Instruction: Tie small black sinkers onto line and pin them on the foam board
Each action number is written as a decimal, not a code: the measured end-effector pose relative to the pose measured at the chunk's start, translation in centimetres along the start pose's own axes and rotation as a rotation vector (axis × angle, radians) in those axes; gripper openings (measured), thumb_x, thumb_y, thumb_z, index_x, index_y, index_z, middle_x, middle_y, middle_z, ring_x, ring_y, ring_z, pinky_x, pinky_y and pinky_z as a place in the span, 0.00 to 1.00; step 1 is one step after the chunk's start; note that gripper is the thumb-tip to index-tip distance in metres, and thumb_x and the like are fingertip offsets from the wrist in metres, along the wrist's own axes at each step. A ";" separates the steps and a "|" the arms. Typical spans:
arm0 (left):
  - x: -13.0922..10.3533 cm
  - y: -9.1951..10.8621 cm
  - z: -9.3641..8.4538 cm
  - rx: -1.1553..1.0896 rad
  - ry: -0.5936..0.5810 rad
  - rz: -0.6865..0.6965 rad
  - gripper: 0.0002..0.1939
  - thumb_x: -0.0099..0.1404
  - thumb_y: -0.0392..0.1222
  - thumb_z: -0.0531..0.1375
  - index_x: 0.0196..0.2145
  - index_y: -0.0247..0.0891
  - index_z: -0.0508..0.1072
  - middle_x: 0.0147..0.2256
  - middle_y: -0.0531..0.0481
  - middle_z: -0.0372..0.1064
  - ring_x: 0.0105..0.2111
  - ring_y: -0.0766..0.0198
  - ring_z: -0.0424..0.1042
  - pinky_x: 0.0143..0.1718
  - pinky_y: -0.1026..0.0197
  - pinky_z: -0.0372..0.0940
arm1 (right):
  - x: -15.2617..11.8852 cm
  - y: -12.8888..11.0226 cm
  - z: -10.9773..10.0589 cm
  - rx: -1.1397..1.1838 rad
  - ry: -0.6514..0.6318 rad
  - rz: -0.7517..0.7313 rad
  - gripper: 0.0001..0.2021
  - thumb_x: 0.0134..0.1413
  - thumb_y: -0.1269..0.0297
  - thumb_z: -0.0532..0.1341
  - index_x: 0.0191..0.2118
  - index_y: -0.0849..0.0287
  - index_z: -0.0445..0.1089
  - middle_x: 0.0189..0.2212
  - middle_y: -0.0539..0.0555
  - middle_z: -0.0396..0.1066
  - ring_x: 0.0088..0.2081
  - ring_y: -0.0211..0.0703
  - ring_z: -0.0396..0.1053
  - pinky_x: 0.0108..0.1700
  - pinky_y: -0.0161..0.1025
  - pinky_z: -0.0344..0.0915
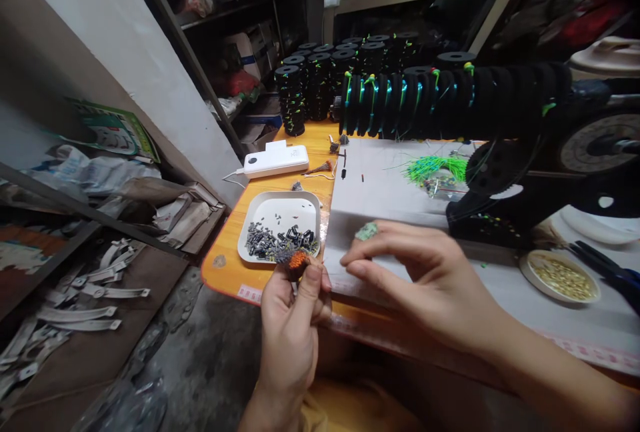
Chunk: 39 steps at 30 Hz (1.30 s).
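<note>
My left hand (295,312) is closed around a small bundle of thin strands with orange and grey tips (299,259). It is held over the near right corner of a white tray (245,245), which contains many small grey and black pieces (270,239). To the right, my right hand (415,269) has thumb and forefinger brought together in a pinch, pointing toward the bundle. Whatever is between those fingertips is too small to make out. A pale green clump (367,231) shows just beyond its fingers; whether they touch it I cannot tell.
A black machine with a ridged roller (450,99) carries green and blue strands above the table. Bright green strands (435,169) lie beneath it. A dish of gold pieces (560,277) stands right, near dark-handled scissors (607,269). Black spools (290,99) and a white power bank (277,160) are behind.
</note>
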<state>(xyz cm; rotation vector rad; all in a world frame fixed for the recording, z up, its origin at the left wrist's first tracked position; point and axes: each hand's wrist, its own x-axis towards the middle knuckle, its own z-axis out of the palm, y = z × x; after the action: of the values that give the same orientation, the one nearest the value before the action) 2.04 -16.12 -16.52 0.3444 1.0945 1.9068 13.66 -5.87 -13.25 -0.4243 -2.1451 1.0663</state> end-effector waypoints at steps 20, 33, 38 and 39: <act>0.4 -0.9 -3.7 0.850 -0.016 1.220 0.09 0.65 0.28 0.60 0.41 0.38 0.74 0.34 0.49 0.73 0.33 0.62 0.74 0.35 0.60 0.69 | -0.7 0.0 0.4 -0.154 -0.113 -0.193 0.06 0.56 0.78 0.63 0.37 0.64 0.76 0.27 0.52 0.63 0.30 0.38 0.60 0.29 0.34 0.56; 0.4 -0.6 -4.2 0.968 0.024 1.328 0.11 0.65 0.28 0.59 0.43 0.38 0.73 0.34 0.48 0.74 0.32 0.62 0.74 0.32 0.60 0.70 | -0.8 -0.2 0.6 -0.173 -0.105 -0.222 0.08 0.59 0.79 0.59 0.37 0.64 0.75 0.26 0.51 0.61 0.29 0.37 0.59 0.28 0.34 0.55; 0.5 -0.9 -4.1 0.947 0.018 1.318 0.10 0.65 0.28 0.59 0.43 0.38 0.73 0.34 0.48 0.74 0.33 0.62 0.74 0.33 0.60 0.70 | -0.8 -0.2 0.6 -0.172 -0.100 -0.214 0.07 0.58 0.78 0.60 0.38 0.64 0.75 0.26 0.51 0.61 0.29 0.37 0.59 0.27 0.34 0.55; 0.5 -0.9 -4.1 0.945 0.012 1.314 0.10 0.65 0.28 0.59 0.43 0.38 0.73 0.34 0.48 0.74 0.33 0.62 0.74 0.33 0.60 0.70 | -0.8 -0.2 0.6 -0.170 -0.096 -0.212 0.08 0.59 0.78 0.60 0.38 0.64 0.75 0.26 0.51 0.61 0.28 0.37 0.59 0.27 0.34 0.55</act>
<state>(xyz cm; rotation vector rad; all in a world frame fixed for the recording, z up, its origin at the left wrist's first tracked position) -0.21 -17.82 -19.71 1.9567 2.0016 2.1994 13.81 -6.77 -13.69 -0.2203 -2.3166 0.8038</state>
